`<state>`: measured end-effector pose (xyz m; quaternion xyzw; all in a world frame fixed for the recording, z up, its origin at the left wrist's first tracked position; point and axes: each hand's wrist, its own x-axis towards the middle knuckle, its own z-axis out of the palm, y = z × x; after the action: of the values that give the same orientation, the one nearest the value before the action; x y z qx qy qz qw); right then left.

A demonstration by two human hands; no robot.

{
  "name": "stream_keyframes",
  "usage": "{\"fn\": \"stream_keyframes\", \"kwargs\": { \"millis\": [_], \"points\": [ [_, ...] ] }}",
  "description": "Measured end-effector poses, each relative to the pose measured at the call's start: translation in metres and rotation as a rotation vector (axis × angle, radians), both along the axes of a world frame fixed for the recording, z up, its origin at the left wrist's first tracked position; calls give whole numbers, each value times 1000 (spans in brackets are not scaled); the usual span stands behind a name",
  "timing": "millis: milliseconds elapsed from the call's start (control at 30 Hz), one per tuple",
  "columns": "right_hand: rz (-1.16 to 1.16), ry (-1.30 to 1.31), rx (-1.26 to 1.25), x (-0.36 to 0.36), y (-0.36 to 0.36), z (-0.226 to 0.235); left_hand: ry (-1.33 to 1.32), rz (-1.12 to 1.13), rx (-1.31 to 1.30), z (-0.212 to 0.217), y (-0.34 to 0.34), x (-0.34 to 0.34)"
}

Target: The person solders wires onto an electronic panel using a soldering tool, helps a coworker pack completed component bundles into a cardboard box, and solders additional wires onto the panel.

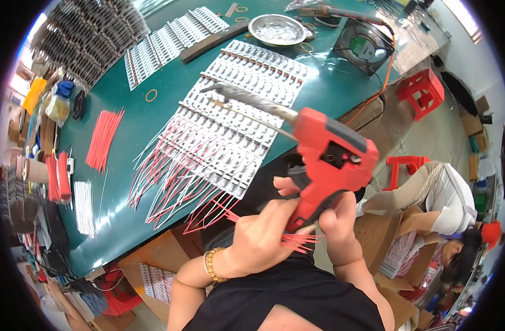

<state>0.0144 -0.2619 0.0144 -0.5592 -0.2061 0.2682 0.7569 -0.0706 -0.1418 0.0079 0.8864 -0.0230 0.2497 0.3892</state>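
My right hand (340, 218) is wrapped round the grip of a red and black soldering gun (335, 160), fingertips showing past its far side. Its long, darkened tip and a thin feed tube reach left over a panel of small white boards (252, 63); I cannot tell whether the tip touches. Red and white wires (169, 176) fan out toward me from the panel's near-left part. My left hand (263, 237), with a beaded bracelet at the wrist, is closed on a bunch of red wires (299, 241) beside the gun's grip. The wires stick out on both sides of it.
On the green table (136, 121) lie a red wire bundle (105, 138) and a white one (85, 209). Farther back are a metal bowl (277, 30), a dark bar (214, 41), another panel (172, 44) and a fan (364, 45). A person (451, 204) bends over boxes at right, near red stools (421, 94).
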Motion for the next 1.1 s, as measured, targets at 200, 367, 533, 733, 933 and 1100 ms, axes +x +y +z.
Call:
{"fn": "stream_keyframes", "kwargs": {
  "millis": [200, 367, 533, 733, 933, 1100],
  "points": [
    [-89, 232, 466, 13, 25, -26, 165, 43, 132, 13, 8, 2],
    [-64, 379, 488, 31, 13, -40, 221, 359, 80, 32, 59, -11],
    [-156, 139, 134, 18, 6, -30, 330, 502, -48, 14, 88, 21],
    [-75, -42, -105, 7, -26, -43, 357, 505, -155, 1, 84, 34],
    [-16, -78, -193, 6, -50, -42, 317, 508, -62, -10, 82, 37],
    [38, -60, -222, 6, -53, -37, 279, 522, -58, -18, 76, 34]
  ]
}}
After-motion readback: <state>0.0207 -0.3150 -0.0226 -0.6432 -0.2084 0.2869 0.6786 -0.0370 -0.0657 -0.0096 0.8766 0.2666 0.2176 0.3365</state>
